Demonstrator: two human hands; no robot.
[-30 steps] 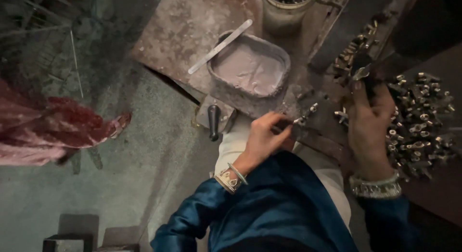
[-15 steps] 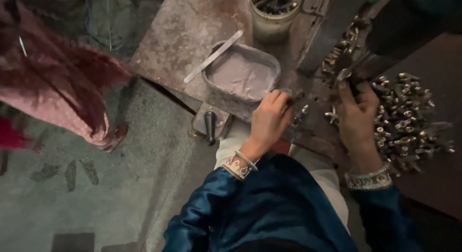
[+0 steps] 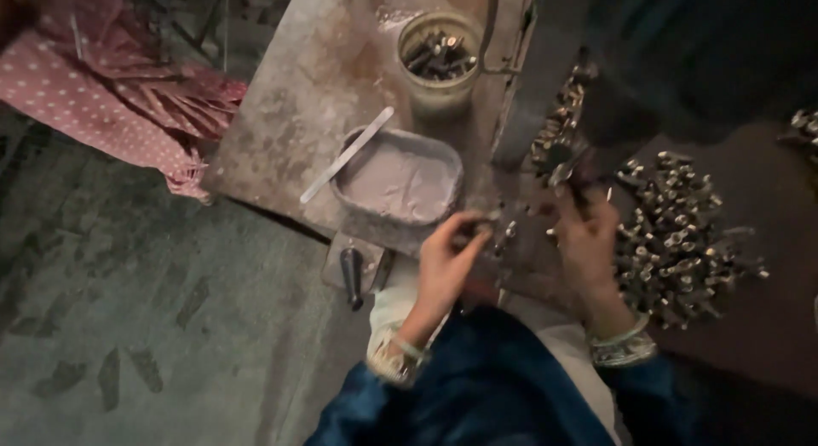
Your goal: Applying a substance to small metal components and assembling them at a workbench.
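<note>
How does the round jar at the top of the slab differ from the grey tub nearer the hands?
The round jar is tall, narrow and pale; the grey tub is low, wide and roughly rectangular. The round jar holds dark metal pieces, while the grey tub holds a smooth pale paste. A flat pale stick rests across the grey tub's rim; nothing lies across the round jar. Both stand open on the same worn slab.

Both forearms, in dark blue sleeves, reach up from the frame's six o'clock edge. The left hand (image 3: 450, 263) points toward one o'clock, fingers curled with tips pinched together. The right hand (image 3: 588, 246) extends toward twelve o'clock, back facing the camera, fingers bent. Bangles circle each wrist.
</note>
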